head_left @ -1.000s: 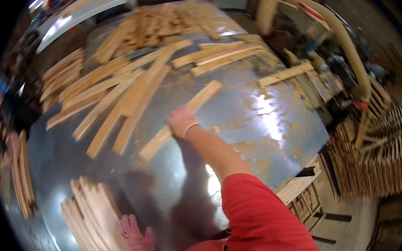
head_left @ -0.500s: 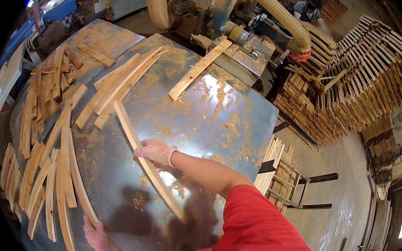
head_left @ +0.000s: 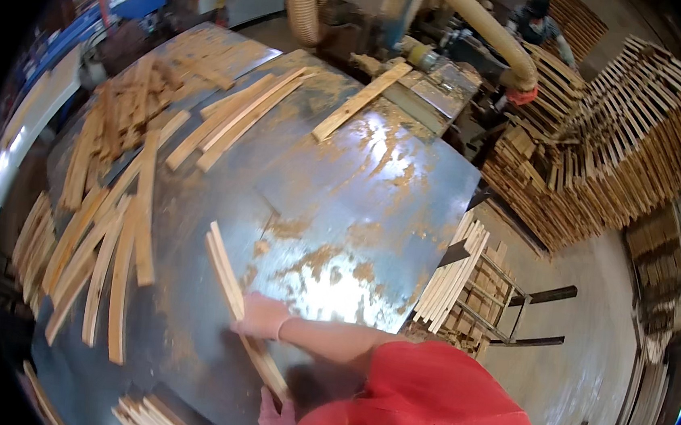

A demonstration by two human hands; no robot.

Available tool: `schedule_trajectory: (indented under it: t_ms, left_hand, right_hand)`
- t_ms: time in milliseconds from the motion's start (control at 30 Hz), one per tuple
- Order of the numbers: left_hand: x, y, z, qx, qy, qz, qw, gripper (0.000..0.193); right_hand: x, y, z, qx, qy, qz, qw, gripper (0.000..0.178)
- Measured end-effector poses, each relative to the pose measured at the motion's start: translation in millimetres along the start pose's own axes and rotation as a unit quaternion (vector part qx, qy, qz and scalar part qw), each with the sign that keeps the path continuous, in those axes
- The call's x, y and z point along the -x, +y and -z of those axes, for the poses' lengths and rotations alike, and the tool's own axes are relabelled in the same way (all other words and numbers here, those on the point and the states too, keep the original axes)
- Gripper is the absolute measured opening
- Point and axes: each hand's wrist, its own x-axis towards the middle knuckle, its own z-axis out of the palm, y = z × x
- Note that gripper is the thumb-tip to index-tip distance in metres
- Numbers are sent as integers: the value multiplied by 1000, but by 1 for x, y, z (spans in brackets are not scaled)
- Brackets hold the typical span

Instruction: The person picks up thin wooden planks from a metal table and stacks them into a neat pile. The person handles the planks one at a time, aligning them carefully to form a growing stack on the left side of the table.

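Note:
Two long, slightly curved wooden strips (head_left: pixel 225 268) lie side by side above the metal tabletop (head_left: pixel 186 312), in front of my body. My right hand (head_left: pixel 262 317), in a pale pink glove, is closed around them near the middle. At their near end, my gloved left hand (head_left: pixel 276 417) grips the strips, with part of its fingers hidden. Left of my hands, several loose wooden strips (head_left: pixel 121 290) fan out across the tabletop. Three more strips (head_left: pixel 240 115) lie together farther back.
A single strip (head_left: pixel 360 102) reaches from the table to the machine (head_left: pixel 440 92) behind it. Ribbed hoses (head_left: pixel 494 32) hang there. Stacked slats (head_left: pixel 605 155) stand at the right, with a person (head_left: pixel 539 27) behind. More strips (head_left: pixel 152 421) sit at the near edge. Sawdust covers parts of the table.
My left hand has moved right, bringing a curved strip from the left pile against the one in my right hand. Both hands are now nearer my body, and the view has shifted.

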Motion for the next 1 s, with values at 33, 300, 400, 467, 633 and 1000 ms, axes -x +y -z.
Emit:
schedule_trajectory:
  t_ms: [33,300,400,467,633,1000]
  left_hand:
    - [14,3,8,-68,29,-18,997,62]
    - [126,-77,70,-313,303,-68,898,84]
    - [143,-106,84,-356,301,-17,884,94]
    - [153,-107,89,-375,265,40,887,96]
    - [126,-105,83,-376,290,65,878,94]
    - [-129,68,165,-390,321,-150,850,88]
  right_hand:
    - [-9,2,-31,19,62,-2,998,61]
    - [40,-7,-219,43,-127,66,989,58]
    - [47,-19,-315,156,-229,183,943,76]
    - [74,-46,-325,134,-273,136,943,74]
    - [12,-18,-229,18,-268,215,939,67]
    - [-150,88,206,152,291,72,942,48]
